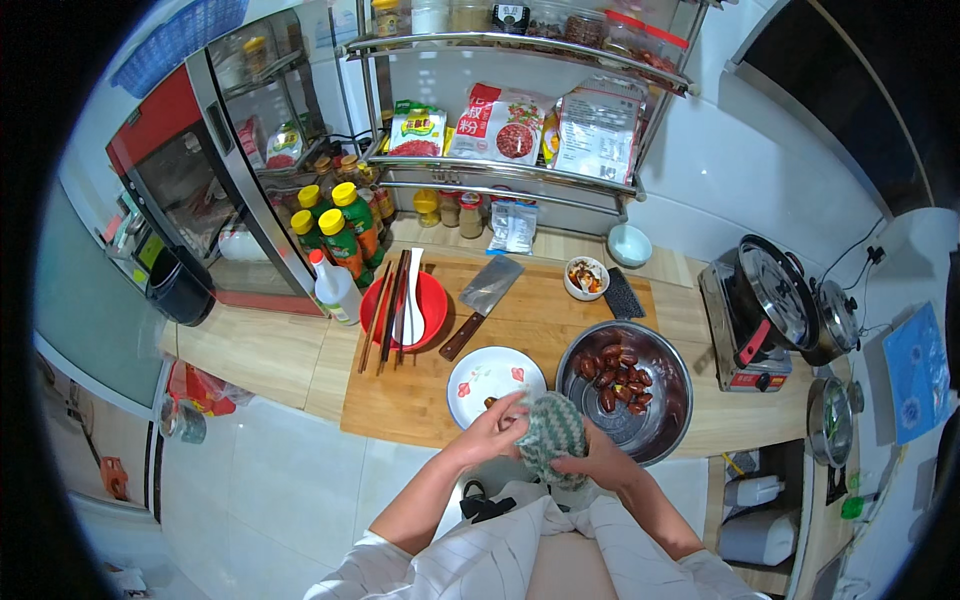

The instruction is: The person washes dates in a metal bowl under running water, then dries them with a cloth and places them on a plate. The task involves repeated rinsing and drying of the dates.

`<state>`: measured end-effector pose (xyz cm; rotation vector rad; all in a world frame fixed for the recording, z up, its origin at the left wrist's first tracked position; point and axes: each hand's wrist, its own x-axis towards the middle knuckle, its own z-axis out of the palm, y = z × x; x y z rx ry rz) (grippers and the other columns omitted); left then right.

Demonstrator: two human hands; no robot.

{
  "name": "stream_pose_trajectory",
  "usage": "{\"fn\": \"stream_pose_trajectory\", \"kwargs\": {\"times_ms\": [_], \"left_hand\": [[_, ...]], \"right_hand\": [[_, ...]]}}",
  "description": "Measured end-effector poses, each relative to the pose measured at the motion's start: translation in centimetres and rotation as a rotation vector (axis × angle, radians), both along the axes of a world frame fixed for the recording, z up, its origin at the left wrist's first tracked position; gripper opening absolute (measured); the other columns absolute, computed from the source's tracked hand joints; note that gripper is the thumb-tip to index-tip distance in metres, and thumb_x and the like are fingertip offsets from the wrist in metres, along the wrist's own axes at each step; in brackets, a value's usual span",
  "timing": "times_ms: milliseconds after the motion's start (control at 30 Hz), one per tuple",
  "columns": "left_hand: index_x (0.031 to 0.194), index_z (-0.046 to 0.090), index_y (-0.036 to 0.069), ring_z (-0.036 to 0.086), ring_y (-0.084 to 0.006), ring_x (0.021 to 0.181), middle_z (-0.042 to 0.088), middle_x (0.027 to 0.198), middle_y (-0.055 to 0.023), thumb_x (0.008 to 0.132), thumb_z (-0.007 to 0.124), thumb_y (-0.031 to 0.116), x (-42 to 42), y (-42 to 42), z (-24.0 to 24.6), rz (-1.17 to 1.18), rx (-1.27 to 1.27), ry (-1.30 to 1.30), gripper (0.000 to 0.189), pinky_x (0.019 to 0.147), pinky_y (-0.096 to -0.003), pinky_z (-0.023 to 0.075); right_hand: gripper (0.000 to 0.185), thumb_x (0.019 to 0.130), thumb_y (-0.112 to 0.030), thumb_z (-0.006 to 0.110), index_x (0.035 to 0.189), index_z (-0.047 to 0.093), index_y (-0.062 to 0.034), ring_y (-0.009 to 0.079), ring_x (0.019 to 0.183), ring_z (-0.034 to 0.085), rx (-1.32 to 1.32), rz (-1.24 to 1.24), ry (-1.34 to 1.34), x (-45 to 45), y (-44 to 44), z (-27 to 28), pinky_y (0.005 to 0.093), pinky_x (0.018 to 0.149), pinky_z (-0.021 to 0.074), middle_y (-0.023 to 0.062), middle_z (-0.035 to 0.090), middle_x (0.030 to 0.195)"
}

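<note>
Both hands are at the board's front edge, about a green-and-white striped knitted item (553,441). My right hand (596,457) grips its right side. My left hand (491,429) is at its upper left, thumb and fingers close together; whether they pinch anything is unclear. Just beyond the left hand lies a white plate with a red floral pattern (495,369), a small brown piece (490,402) on it. To the right, a steel bowl (679,375) contains several glossy reddish-brown dates (611,375). Both vessels rest on the wooden cutting board (405,409).
A cleaver (491,286) lies behind the plate. Left of it, a red bowl (435,296) holds chopsticks and a white spoon (411,311). A small bowl of sauce (586,278) and a dark scouring pad (624,294) sit behind the steel bowl. A portable gas stove (720,326) stands right.
</note>
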<state>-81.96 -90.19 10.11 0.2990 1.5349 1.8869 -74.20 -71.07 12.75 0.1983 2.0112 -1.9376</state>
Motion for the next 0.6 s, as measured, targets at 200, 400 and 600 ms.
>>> {"fn": "stream_pose_trajectory", "kwargs": {"times_ms": [200, 400, 600], "left_hand": [[0.102, 0.057, 0.005, 0.056, -0.0086, 0.069, 0.060, 0.078, 0.0002, 0.089, 0.052, 0.028, -1.2, -2.7, -2.8, -0.137, -0.035, -0.040, 0.027, 0.061, -0.0225, 0.0477], [0.098, 0.055, 0.004, 0.061, -0.0170, 0.067, 0.062, 0.081, -0.0080, 0.088, 0.049, 0.038, -1.9, -3.2, 0.0, 0.193, 0.326, -0.643, 0.036, 0.063, -0.0348, 0.0550], [0.114, 0.046, 0.002, 0.046, -0.0103, 0.107, 0.052, 0.111, -0.0031, 0.086, 0.055, 0.011, -1.3, -4.8, -2.8, -0.569, 0.223, -0.223, 0.031, 0.088, -0.0236, 0.0349]], "right_hand": [[0.050, 0.080, -0.020, 0.063, 0.121, 0.041, -0.0015, 0.0134, 0.094, 0.052, -0.261, -0.233, -0.060, -0.8, 0.6, 0.5, 0.0282, 0.083, 0.0425, 0.0065, 0.054, 0.109], [0.030, 0.086, -0.020, 0.056, 0.112, 0.050, -0.0051, 0.0166, 0.093, 0.056, -0.489, -0.475, 0.031, -0.8, 0.5, 1.4, 0.0331, 0.079, 0.0471, 0.0060, 0.058, 0.103], [0.033, 0.088, -0.018, 0.053, 0.117, 0.047, -0.0038, 0.0171, 0.095, 0.055, -0.330, -0.323, -0.076, -1.3, 0.1, 2.6, 0.0323, 0.081, 0.0459, 0.0069, 0.056, 0.107]]}}
